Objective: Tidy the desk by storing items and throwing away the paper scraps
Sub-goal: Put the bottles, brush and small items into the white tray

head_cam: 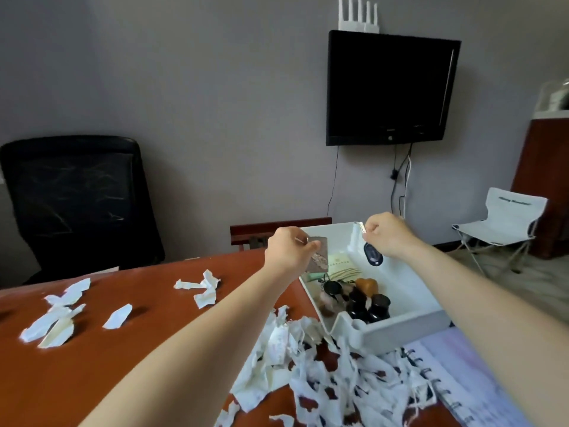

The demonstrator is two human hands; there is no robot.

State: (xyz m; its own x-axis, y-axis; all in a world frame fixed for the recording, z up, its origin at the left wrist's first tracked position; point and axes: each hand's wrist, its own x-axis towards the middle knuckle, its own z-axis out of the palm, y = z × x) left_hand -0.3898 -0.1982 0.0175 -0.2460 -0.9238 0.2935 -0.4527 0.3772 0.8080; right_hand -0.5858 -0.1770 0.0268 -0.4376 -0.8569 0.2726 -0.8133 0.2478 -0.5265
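Head view, nearest first: a heap of torn white paper scraps [323, 374] lies on the red-brown table [147, 282], partly over a spiral notebook [480, 365] at the right. More scraps [58, 318] lie scattered well apart to the left, so the throwing-away is not yet done.

Just beyond the heap stands the white storage box [409, 326], open-topped and already holding dark bottles [369, 306], an orange lump [368, 285] and a pale green booklet [340, 263].

Both hands are raised over it, apparently to drop things in. The left hand [286, 251] pinches a thin silvery card [318, 255], glossy and faintly patterned, above the box's left rim. The right hand [388, 237], fingers curled, pinches a metal ring from which a dark oval key fob [372, 254] hangs free above the box's far end; held by the ring, it can likely be lowered straight down.

Farther off are a black office chair [77, 195], a folding chair [505, 223] and a dark wall monitor [389, 87].
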